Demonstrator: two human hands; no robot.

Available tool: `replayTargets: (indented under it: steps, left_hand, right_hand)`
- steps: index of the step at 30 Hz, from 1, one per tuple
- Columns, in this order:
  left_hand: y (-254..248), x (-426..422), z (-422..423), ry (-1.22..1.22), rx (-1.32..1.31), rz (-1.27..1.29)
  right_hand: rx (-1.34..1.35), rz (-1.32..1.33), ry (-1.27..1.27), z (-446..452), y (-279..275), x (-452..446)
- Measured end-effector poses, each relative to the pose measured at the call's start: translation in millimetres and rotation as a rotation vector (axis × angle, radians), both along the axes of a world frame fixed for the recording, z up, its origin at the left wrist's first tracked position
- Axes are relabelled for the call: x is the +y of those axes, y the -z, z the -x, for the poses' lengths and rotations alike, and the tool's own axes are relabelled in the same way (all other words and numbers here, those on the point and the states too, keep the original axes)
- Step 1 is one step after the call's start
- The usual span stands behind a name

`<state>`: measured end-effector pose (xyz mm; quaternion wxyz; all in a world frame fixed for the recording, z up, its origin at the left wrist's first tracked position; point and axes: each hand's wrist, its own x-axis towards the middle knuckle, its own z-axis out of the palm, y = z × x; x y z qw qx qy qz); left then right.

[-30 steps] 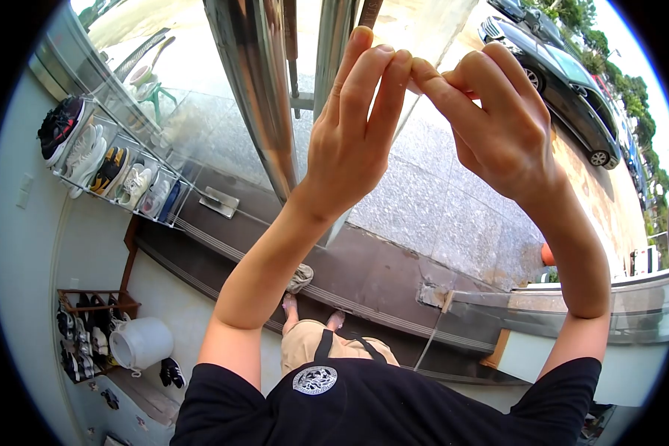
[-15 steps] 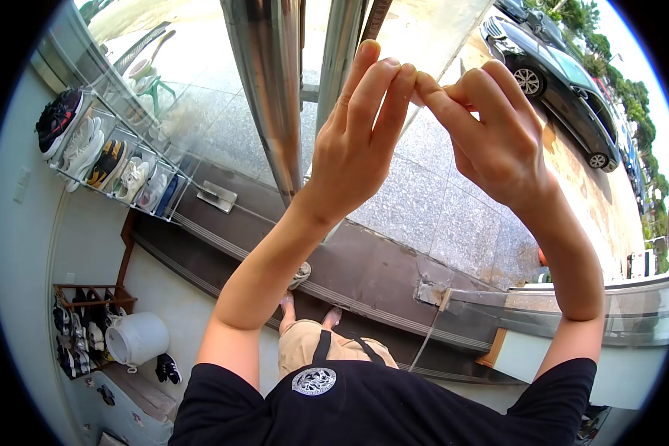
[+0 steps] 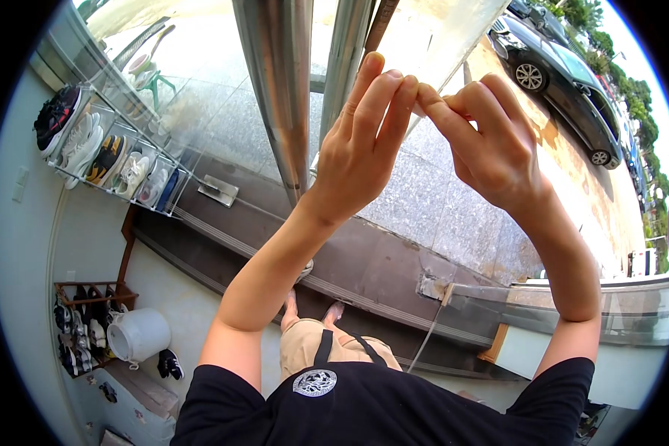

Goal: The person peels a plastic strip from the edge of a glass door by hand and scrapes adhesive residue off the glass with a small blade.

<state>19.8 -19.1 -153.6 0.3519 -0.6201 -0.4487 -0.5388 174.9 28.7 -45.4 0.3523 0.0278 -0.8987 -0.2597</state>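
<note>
Both hands are raised at the top centre, their fingertips meeting in front of the doorway. My left hand (image 3: pixel 358 149) has its fingertips pressed together at the meeting point, the back of the hand towards me. My right hand (image 3: pixel 492 141) is closed in a pinch, its index finger reaching to the left fingertips. A small whitish bit shows between the fingertips, too small to make out. Behind my left hand rises a shiny metal door post (image 3: pixel 279 89).
Shoes fill a wire rack (image 3: pixel 126 160) at the left. Below are a wooden shoe shelf (image 3: pixel 97 293) and a white bucket (image 3: pixel 139 334). Dark steps (image 3: pixel 372 267) lie below my hands. A black car (image 3: pixel 565 82) stands outside at the upper right.
Both hands sit slightly lower in view, still joined at the fingertips. The door post and the car have shifted a little to the right in the picture.
</note>
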Motion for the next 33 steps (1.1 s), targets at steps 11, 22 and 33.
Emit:
replayTargets:
  steps: [11,22,33]
  left_hand:
    - [21,-6,-1,0.016,-0.027,0.051]
    - [41,-3,0,0.034,-0.045,0.057]
    - [62,-3,0,0.030,-0.058,0.077]
  right_hand:
    - [-0.035,0.033,0.011,0,17,-4]
    - [-0.063,0.036,0.009,0,34,-2]
    - [-0.095,0.049,0.009,1,48,-2]
